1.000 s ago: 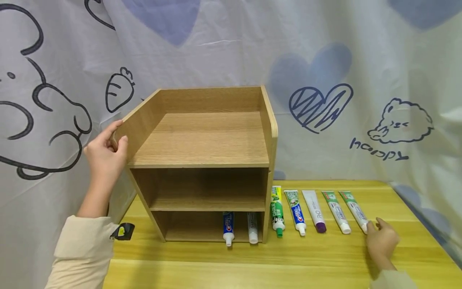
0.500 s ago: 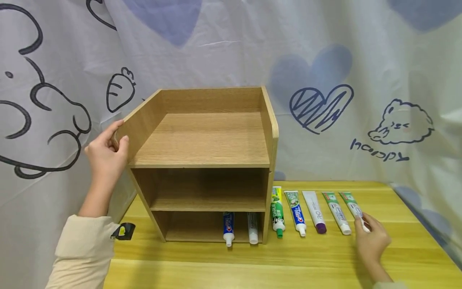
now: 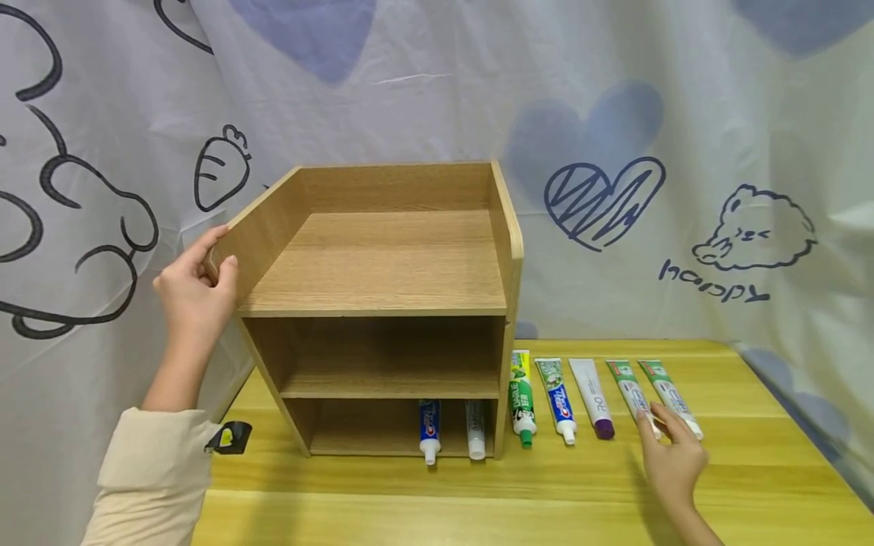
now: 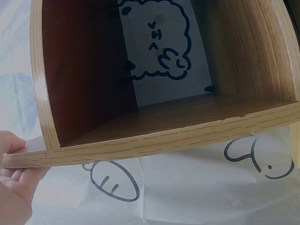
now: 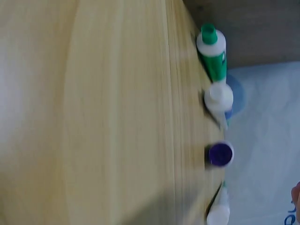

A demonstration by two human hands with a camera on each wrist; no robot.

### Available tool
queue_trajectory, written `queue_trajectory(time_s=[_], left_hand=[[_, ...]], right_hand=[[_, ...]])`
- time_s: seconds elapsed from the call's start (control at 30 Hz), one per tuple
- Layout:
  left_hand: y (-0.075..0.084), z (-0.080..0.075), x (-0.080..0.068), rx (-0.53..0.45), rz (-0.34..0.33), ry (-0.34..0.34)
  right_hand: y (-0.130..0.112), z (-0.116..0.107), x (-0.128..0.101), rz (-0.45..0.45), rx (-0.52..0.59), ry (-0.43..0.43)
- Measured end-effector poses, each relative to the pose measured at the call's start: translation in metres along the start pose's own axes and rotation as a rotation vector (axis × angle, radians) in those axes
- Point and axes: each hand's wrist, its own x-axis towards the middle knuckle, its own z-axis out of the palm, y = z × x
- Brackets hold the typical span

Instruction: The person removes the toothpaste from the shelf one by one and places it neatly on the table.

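Fingers [image 3: 657, 418] of my right hand [image 3: 672, 459] lie spread over a tube [image 3: 633, 397], gripping nothing yet; left hand [image 3: 194, 292] clasps the shelf [image 3: 382, 303] at nine o'clock. I judge pickup is starting: next, pinch that tube cleanly.

Backdrop sheet [image 3: 423, 83] with heart, carrot and bear doodles (word "happy" under the bear) hangs behind the table [image 3: 478, 508]. Small black-yellow item [image 3: 228, 437] at the table's left edge.

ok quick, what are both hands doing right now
Left hand: grips the top front corner of the wooden shelf.
Right hand: open, fingers over a toothpaste tube, holding nothing.
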Motion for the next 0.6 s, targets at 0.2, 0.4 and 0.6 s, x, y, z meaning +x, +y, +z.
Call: queue_trajectory(time_s=[0.2,0.4,0.6], left_hand=[[0.001,-0.001,0.0,-0.002,0.002,0.001],[-0.001,-0.002,0.001,-0.003,0.014,0.007],[-0.001,-0.001,0.0,-0.003,0.02,0.005]], right_hand=[[-0.015,0.005,-0.013,0.027,0.112,-0.006],[-0.02,0.008,-0.028,0.051,0.199,-0.026],[0.036,0.02,-0.049,0.095,0.195,-0.029]])
